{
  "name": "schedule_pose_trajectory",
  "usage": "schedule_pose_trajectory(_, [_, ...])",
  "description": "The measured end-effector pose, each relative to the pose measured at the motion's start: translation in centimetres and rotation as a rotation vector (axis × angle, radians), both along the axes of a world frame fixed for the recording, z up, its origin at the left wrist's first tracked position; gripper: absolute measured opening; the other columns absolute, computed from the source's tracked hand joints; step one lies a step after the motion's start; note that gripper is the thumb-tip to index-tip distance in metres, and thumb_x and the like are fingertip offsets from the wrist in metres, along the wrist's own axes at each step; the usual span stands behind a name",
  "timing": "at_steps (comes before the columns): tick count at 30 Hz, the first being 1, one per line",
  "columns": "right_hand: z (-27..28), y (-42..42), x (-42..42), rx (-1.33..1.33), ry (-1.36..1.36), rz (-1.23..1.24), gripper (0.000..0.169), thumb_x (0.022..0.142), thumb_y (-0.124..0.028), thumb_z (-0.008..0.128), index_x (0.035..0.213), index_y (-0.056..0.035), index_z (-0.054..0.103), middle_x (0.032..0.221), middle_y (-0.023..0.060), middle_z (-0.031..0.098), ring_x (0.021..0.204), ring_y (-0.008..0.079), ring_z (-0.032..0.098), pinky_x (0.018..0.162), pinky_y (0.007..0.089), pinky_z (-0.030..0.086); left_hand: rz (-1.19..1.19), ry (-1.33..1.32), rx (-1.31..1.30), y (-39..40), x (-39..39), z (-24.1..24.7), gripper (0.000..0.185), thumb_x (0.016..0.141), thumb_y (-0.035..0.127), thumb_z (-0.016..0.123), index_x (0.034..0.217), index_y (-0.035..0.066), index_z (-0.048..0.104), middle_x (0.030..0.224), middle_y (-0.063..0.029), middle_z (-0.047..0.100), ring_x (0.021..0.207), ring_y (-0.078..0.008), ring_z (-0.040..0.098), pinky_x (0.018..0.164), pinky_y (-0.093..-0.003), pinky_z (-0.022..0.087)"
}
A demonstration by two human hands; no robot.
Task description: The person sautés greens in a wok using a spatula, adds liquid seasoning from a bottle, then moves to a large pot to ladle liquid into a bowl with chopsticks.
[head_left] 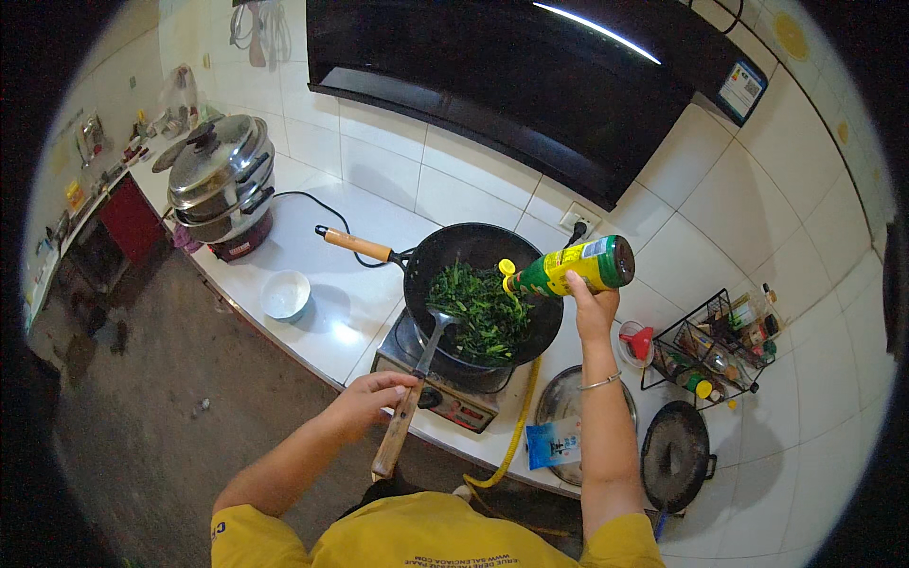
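Chopped leafy greens lie in a black wok on a gas stove. My right hand grips a green and yellow sauce bottle, tipped sideways with its open yellow cap over the wok's right side. Whether sauce is flowing cannot be told. My left hand is on the upper part of the wooden handle of a metal spatula, whose blade rests in the greens. The wok's wooden handle points left, untouched.
A white bowl and a stacked steamer pot stand left on the counter. At the right are a pan lid beneath a blue and white packet, a red funnel, a wire bottle rack and a black pan. A yellow hose hangs over the edge.
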State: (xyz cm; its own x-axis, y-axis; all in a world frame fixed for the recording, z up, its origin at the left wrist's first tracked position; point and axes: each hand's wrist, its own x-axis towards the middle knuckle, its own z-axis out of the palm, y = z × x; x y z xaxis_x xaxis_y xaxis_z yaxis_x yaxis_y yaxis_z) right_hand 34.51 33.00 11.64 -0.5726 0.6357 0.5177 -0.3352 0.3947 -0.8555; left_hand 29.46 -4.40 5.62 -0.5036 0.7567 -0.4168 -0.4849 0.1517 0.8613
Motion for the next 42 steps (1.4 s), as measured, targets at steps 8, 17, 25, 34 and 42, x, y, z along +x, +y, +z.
schedule_pose_trajectory(8, [1.3,-1.8,-1.8,0.097,-0.015,0.017,0.031,0.076,-0.011,0.075,0.103,-0.0011,0.062,0.098,0.0077,0.066,0.088,0.0175,0.065,0.08,0.0311,0.051,0.145,-0.085,0.075,-2.3,-1.2,-0.8,0.031,0.094,0.019,0.052,0.121,0.005,0.055,0.108,-0.0081,0.061,0.089,-0.017,0.062,0.067,-0.0293,0.051])
schedule_pose_trajectory(17, [1.6,-0.8,-2.6,0.137,-0.045,0.006,0.037,0.075,-0.012,0.075,0.107,-0.0018,0.06,0.102,0.0077,0.064,0.091,0.0178,0.063,0.08,0.0312,0.051,0.156,-0.25,0.006,0.0,1.0,-3.5,0.061,0.09,0.04,0.057,0.136,0.008,0.037,0.112,-0.012,0.06,0.098,-0.0251,0.061,0.081,-0.0395,0.052])
schedule_pose_trajectory(25, [0.9,0.1,-2.0,-0.026,0.029,0.07,0.039,0.078,-0.009,0.071,0.113,-0.0024,0.057,0.107,0.0074,0.063,0.096,0.0183,0.061,0.087,0.0324,0.048,-0.119,-0.568,0.25,4.6,6.1,-2.2,0.062,0.093,0.049,0.048,0.14,0.012,0.03,0.119,-0.0219,0.057,0.103,-0.0332,0.06,0.089,-0.0494,0.046])
schedule_pose_trajectory(34, [1.4,-2.2,-3.4,0.0,0.069,0.091,0.028,0.079,-0.008,0.071,0.105,-0.0006,0.061,0.101,0.0062,0.065,0.092,0.0161,0.062,0.084,0.0313,0.049,-0.101,-0.484,0.26,3.9,6.5,-3.0,0.059,0.092,0.044,0.053,0.137,0.012,0.035,0.114,-0.0185,0.059,0.099,-0.0306,0.062,0.087,-0.0453,0.049])
schedule_pose_trajectory(42, [1.2,-2.7,-5.1,0.129,0.022,0.062,0.036,0.08,-0.007,0.07,0.113,0.0013,0.057,0.106,0.0082,0.064,0.095,0.0177,0.062,0.086,0.0313,0.048,-0.006,-0.528,0.314,2.1,6.1,-4.9,0.044,0.097,0.037,0.048,0.131,0.009,0.043,0.108,-0.0114,0.061,0.091,-0.0199,0.064,0.074,-0.0309,0.054])
